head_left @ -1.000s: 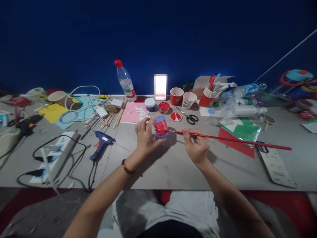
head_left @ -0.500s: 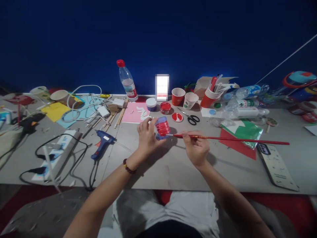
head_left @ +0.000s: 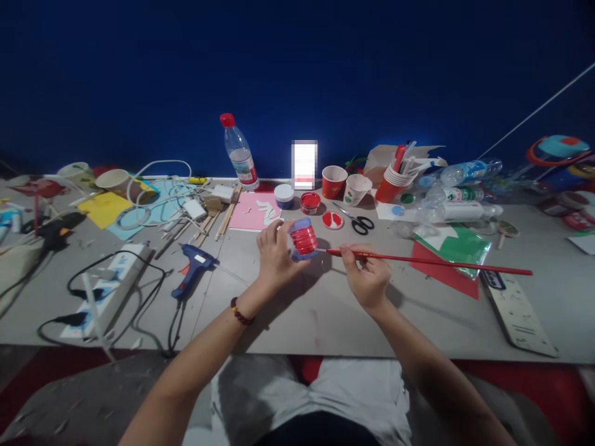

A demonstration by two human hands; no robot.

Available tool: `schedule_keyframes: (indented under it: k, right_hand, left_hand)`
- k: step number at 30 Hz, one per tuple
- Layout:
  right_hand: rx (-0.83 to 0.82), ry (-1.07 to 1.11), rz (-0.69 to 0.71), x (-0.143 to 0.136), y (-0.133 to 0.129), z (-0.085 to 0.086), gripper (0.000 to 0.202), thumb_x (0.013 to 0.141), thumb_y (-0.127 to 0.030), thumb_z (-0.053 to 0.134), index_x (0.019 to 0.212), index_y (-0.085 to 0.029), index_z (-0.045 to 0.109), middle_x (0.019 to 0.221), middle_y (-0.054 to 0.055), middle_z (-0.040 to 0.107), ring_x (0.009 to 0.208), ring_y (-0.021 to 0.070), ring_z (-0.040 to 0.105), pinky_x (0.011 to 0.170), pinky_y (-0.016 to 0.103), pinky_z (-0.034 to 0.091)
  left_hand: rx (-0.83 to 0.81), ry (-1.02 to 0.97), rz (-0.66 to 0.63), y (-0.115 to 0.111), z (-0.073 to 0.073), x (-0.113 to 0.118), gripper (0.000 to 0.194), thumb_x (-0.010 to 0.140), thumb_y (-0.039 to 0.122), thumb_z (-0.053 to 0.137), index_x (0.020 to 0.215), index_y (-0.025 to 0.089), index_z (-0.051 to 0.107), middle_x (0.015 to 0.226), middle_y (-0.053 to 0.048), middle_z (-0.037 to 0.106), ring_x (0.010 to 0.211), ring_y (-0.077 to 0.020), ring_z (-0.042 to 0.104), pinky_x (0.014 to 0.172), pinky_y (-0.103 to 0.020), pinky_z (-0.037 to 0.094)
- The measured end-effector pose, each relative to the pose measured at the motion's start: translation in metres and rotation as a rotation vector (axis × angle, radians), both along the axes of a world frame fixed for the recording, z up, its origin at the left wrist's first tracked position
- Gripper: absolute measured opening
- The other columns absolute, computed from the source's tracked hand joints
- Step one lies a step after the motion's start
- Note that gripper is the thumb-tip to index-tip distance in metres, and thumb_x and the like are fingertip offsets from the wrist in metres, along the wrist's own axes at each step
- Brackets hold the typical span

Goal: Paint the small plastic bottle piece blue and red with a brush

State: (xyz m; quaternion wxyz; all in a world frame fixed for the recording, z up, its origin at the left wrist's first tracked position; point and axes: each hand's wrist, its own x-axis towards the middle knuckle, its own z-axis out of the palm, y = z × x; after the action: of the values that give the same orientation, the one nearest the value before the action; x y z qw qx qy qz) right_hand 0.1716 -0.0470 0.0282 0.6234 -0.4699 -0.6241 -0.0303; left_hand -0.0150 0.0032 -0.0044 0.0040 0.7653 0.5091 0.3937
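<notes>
My left hand (head_left: 275, 251) is closed around a small ribbed piece, red in the middle with blue ends (head_left: 304, 239); it looks like part of a painted plastic bottle, though I cannot be sure. Between the thumb and fingers of my right hand (head_left: 368, 275) is a long red paintbrush (head_left: 432, 260). Its tip points left and is at or very near the piece's lower right edge. Beyond the hands stand an open jar of red paint (head_left: 310, 201), its red-smeared lid (head_left: 333, 220) and a white-lidded jar (head_left: 284, 196).
Black scissors (head_left: 362, 224) lie right of the lid, near paper cups (head_left: 334, 183). A glue gun (head_left: 194, 269) and power strip (head_left: 106, 291) with loose cables are at left. Plastic bottles (head_left: 465, 210), coloured paper and a phone (head_left: 520, 313) lie at right. A red-capped bottle (head_left: 240, 158) stands behind.
The brush has shifted very slightly, its handle end moving left and a little down. The piece in my left hand has barely moved, and both hands keep their hold.
</notes>
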Motion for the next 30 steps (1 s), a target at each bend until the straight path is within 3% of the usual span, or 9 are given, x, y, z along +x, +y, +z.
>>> schedule_keyframes:
  k: [10, 13, 19, 26, 30]
  right_hand:
    - [-0.014, 0.103, -0.112, 0.016, 0.007, -0.001, 0.016, 0.087, -0.028, 0.07, 0.073, -0.02, 0.07, 0.067, 0.002, 0.073, 0.053, 0.0134, 0.064, 0.05, 0.024, 0.05]
    - [-0.1, 0.194, -0.069, 0.015, 0.005, -0.007, 0.015, 0.088, -0.029, 0.07, 0.076, -0.02, 0.07, 0.068, 0.001, 0.072, 0.051, 0.0121, 0.061, 0.048, 0.024, 0.047]
    - [-0.186, 0.261, 0.129, 0.005, 0.0, -0.01, 0.01, 0.09, -0.026, 0.068, 0.081, -0.022, 0.071, 0.077, 0.002, 0.075, 0.064, 0.0154, 0.07, 0.058, 0.026, 0.055]
    - [-0.216, 0.383, 0.084, 0.011, 0.006, -0.007, 0.018, 0.088, -0.036, 0.071, 0.079, -0.02, 0.067, 0.072, 0.001, 0.074, 0.06, 0.0167, 0.07, 0.057, 0.028, 0.058]
    - [-0.256, 0.485, 0.048, 0.015, 0.009, -0.009, 0.024, 0.084, -0.042, 0.073, 0.081, -0.02, 0.064, 0.07, 0.0, 0.071, 0.055, 0.016, 0.068, 0.057, 0.032, 0.06]
  left_hand:
    - [0.045, -0.064, -0.031, 0.002, 0.001, -0.001, 0.087, 0.059, 0.045, 0.082, 0.134, 0.022, 0.043, 0.131, -0.017, 0.056, 0.122, -0.0382, 0.052, 0.1, -0.051, 0.038]
    - [0.033, -0.057, -0.025, 0.002, 0.001, 0.0, 0.086, 0.059, 0.043, 0.082, 0.133, 0.021, 0.044, 0.131, -0.017, 0.057, 0.122, -0.0382, 0.053, 0.1, -0.051, 0.039]
    - [0.027, -0.033, -0.042, 0.001, -0.001, 0.0, 0.088, 0.06, 0.043, 0.083, 0.135, 0.019, 0.043, 0.133, -0.018, 0.058, 0.122, -0.038, 0.054, 0.098, -0.05, 0.039]
    - [0.062, -0.066, -0.039, 0.001, 0.0, -0.002, 0.084, 0.065, 0.045, 0.08, 0.136, 0.022, 0.042, 0.132, -0.016, 0.059, 0.118, -0.0349, 0.056, 0.095, -0.047, 0.038]
    - [0.082, -0.102, -0.044, 0.002, 0.001, -0.002, 0.087, 0.063, 0.045, 0.082, 0.136, 0.023, 0.04, 0.132, -0.015, 0.059, 0.106, -0.031, 0.058, 0.092, -0.046, 0.039]
